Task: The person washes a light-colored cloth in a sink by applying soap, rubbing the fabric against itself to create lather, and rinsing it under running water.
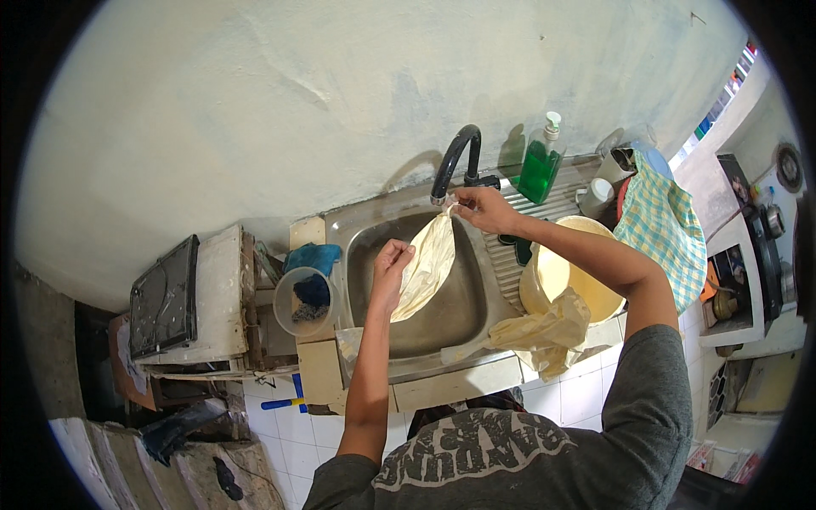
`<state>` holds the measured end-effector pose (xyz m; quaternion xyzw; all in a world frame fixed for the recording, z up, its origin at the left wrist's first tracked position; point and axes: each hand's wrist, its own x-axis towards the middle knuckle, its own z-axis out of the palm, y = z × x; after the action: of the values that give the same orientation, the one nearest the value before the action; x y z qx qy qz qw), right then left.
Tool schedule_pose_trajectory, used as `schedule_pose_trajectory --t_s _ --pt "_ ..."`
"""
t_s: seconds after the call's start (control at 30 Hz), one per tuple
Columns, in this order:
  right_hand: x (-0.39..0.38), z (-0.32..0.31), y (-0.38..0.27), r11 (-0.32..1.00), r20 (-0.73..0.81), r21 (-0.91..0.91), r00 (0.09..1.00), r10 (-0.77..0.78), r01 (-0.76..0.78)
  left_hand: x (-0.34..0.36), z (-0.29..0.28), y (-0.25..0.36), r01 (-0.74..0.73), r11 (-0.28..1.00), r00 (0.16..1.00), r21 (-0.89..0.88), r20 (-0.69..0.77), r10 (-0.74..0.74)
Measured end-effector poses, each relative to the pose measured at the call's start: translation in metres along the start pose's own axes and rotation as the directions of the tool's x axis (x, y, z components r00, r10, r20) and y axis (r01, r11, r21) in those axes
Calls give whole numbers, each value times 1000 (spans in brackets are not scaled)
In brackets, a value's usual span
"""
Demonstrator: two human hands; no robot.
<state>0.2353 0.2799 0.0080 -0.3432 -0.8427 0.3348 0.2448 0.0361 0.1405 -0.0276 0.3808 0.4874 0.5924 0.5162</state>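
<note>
Between my hands hangs a limp, wrinkled pale yellow sheet (pixel 429 265), narrow at its top; I cannot tell if it is cloth or thin plastic. My right hand (pixel 484 209) pinches its gathered top end just below the spout of the black faucet (pixel 460 159). The fingers of my left hand (pixel 390 263) are closed on its left edge, lower down. The sheet is over the steel sink (pixel 463 320), hiding part of the basin. A second crumpled yellowish sheet (pixel 552 330) drapes from a cream bucket (pixel 529 289) onto the counter's front edge, right of the sink.
A pump bottle of green liquid (pixel 541 166) stands on the ribbed drainboard, near a white mug (pixel 595 197) and a checkered cloth (pixel 663 223). Left of the sink are a clear tub (pixel 304 319) with dark items and a blue cloth (pixel 313 257). A wall rises behind.
</note>
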Motion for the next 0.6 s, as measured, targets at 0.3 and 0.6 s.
schedule_pose_trajectory --t_s 0.3,0.6 --pt "-4 -3 21 966 309 -258 946 101 -18 3 2 2 1 1000 1000 -4 21 -1" --pt "-1 12 19 983 532 -123 827 182 -137 3 -1 3 -13 1000 1000 0 15 13"
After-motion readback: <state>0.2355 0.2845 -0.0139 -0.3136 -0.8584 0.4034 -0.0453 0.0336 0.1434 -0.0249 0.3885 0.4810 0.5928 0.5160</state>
